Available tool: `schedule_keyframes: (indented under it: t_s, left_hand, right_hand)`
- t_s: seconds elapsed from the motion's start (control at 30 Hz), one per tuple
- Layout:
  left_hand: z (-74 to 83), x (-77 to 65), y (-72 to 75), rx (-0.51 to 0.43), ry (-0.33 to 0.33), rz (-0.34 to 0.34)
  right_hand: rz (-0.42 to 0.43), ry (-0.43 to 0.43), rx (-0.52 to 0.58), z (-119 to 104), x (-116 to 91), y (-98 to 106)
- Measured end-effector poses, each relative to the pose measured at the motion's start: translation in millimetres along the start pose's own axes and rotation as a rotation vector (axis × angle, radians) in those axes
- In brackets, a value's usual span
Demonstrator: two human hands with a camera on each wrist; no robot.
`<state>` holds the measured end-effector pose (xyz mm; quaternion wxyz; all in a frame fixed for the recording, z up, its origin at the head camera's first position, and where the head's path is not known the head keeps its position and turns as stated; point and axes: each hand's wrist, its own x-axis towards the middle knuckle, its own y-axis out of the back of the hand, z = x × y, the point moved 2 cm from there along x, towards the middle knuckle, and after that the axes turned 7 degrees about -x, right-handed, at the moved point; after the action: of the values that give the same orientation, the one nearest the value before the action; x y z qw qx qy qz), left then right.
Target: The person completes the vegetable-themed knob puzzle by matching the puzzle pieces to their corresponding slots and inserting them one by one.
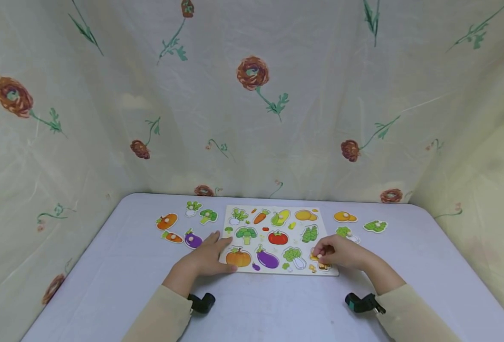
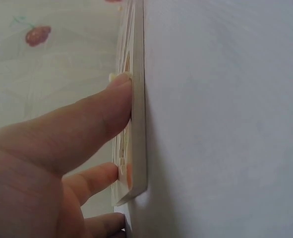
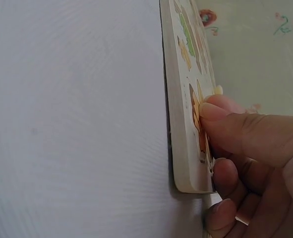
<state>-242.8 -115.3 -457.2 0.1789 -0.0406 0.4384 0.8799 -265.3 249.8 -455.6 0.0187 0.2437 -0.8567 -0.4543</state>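
Note:
A white vegetable puzzle board [image 1: 252,209] lies on the table, printed with pictures such as a tomato, a pumpkin and an eggplant. My left hand [image 1: 209,256] rests at its left end, fingers spread. In the left wrist view the thumb [image 2: 121,94] presses at the board's front edge. At the board's lower right corner my right hand [image 1: 342,251] pinches an orange-brown puzzle piece [image 3: 202,131] between thumb and fingertips, right at the board's surface. The fingers hide much of that piece.
Left of the board lie loose pieces: a pumpkin [image 1: 167,221], a carrot [image 1: 172,237], an eggplant [image 1: 193,240], broccoli [image 1: 208,216] and a white root vegetable [image 1: 192,209]. To the right are a yellow-brown piece [image 1: 345,216], a green piece [image 1: 375,226] and a leafy cabbage [image 1: 344,232] beside my right hand.

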Motion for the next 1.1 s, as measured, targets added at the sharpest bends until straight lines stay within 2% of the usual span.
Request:
schedule_keyframes:
  t_s: [0.3,0.47,0.7,1.1]
  left_hand:
    - [0.2,-0.3,-0.1,0.0,0.004,0.002]
    - [0.1,0.4,-0.2,-0.003,0.008,0.002]
    - [-2.1,2.3,-0.8,0.005,0.009,0.003]
    - [-2.3,2.1,-0.8,-0.002,0.012,-0.003]
  right_hand:
    - [0.016,-0.002,-0.007,3,1,-1]
    - [0.048,-0.031,-0.008,3,-3,3]
    - [0.091,-0.022,-0.066,2,-12,21]
    - [0.165,-0.066,-0.048,12,-25,49]
